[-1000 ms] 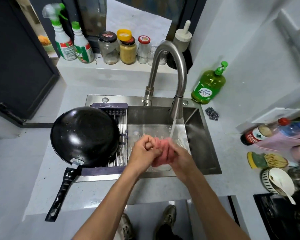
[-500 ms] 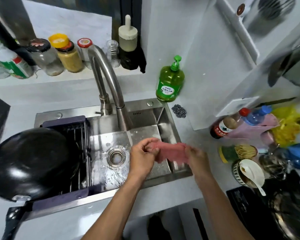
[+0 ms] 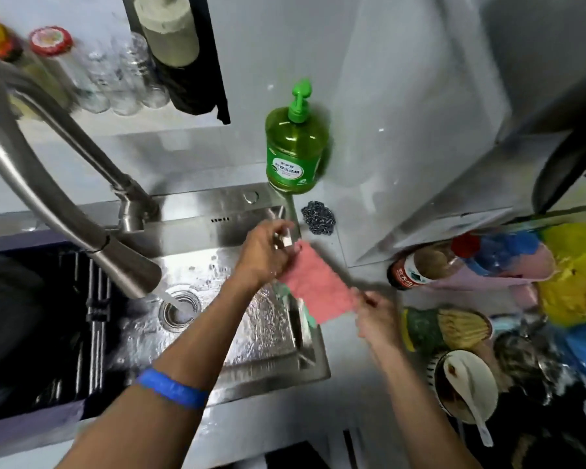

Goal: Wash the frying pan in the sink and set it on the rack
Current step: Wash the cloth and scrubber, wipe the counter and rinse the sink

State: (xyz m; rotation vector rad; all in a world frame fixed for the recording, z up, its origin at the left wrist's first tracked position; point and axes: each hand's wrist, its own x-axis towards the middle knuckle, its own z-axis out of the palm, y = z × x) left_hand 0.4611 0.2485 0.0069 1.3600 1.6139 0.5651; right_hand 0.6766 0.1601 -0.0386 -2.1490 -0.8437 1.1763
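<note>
Left hand (image 3: 264, 252) pinches the upper corner of a pink cloth (image 3: 313, 286); right hand (image 3: 376, 316) grips its lower corner, cloth stretched flat between them over the right rim of the sink (image 3: 312, 363); tap (image 3: 65, 194) runs water into the drain (image 3: 180, 308); frying pan (image 3: 4, 316) lies dark at the left edge on the rack (image 3: 92, 316), mostly cut off; green soap bottle (image 3: 295, 147) stands behind the sink, steel scourer (image 3: 318, 216) just beside it.
</note>
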